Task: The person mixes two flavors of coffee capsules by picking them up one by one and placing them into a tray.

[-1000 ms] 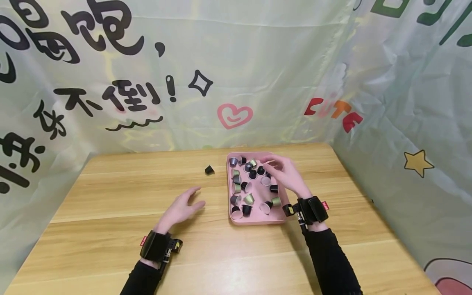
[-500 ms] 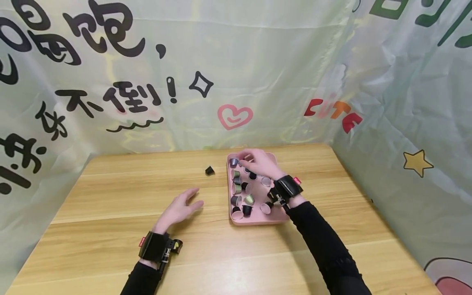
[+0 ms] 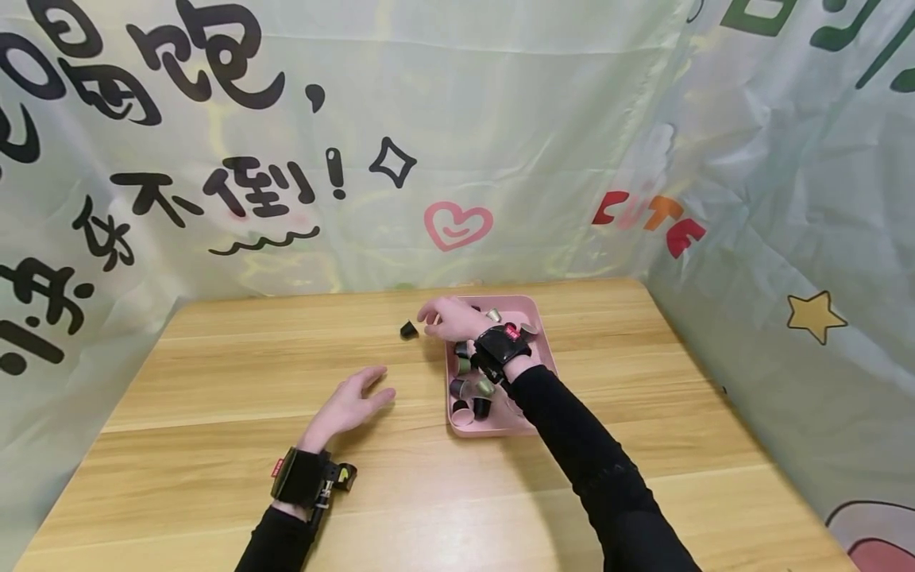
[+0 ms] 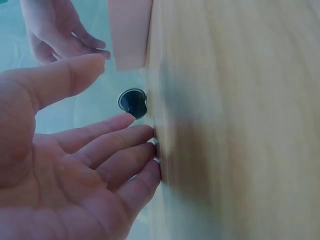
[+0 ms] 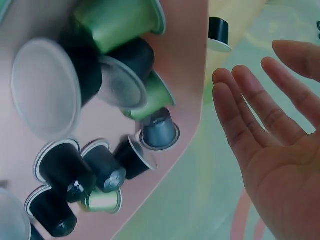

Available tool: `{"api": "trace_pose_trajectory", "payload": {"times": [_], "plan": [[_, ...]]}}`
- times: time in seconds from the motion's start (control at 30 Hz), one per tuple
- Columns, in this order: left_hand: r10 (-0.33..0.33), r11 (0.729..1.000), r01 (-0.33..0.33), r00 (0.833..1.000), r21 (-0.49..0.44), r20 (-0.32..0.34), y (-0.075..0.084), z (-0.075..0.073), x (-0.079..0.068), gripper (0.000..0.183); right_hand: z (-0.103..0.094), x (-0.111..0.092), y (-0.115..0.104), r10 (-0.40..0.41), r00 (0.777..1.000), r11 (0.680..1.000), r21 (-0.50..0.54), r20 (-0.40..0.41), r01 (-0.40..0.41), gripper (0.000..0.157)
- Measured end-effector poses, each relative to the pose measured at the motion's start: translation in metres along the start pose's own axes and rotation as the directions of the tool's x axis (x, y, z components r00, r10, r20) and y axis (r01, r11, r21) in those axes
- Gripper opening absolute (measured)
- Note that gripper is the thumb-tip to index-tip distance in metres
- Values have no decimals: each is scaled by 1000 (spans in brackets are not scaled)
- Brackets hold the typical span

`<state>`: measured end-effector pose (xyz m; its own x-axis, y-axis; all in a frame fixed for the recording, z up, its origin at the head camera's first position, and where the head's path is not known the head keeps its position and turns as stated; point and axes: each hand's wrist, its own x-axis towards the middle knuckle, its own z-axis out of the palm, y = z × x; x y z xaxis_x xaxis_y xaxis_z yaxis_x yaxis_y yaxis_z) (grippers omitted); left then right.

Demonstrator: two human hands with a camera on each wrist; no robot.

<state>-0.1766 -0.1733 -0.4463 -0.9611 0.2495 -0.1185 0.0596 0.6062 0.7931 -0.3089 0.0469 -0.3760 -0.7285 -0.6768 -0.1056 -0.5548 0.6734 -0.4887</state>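
A single black coffee capsule lies on the table, left of the pink tray. My right hand hovers over the tray's left edge, fingers loosely extended toward that capsule and holding nothing. In the right wrist view a gap separates the fingers from the black capsule. My left hand is on or just above the table, nearer to me, with fingers relaxed and nothing held. From the left wrist view, the capsule appears beyond its fingertips. My right forearm hides part of the tray.
Several black, grey and green capsules lie jumbled in the tray, among them a green one and a black one. The wooden table ends at a printed cloth backdrop, which also runs along the right side.
My right hand has moved left, from the tray's right side across it to beside the lone capsule. The left hand has stayed nearly still. The lone capsule has not moved.
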Motion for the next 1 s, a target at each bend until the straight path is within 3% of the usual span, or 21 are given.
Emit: {"api": "trace_pose_trajectory", "payload": {"times": [0.37,0.57,1.0], "plan": [[-6,1000,6,1000,-30,5,-1,0,1,62,19,24,-17,41,997,988,-152,73,-29,50],[5,1000,-5,1000,-24,1,-3,-1,2,58,31,36,-21,129,986,971,-217,107,-104,56],[13,1000,-12,1000,-15,7,-4,-2,1,55,29,25,-36,162,975,960,-254,155,-119,57]]}}
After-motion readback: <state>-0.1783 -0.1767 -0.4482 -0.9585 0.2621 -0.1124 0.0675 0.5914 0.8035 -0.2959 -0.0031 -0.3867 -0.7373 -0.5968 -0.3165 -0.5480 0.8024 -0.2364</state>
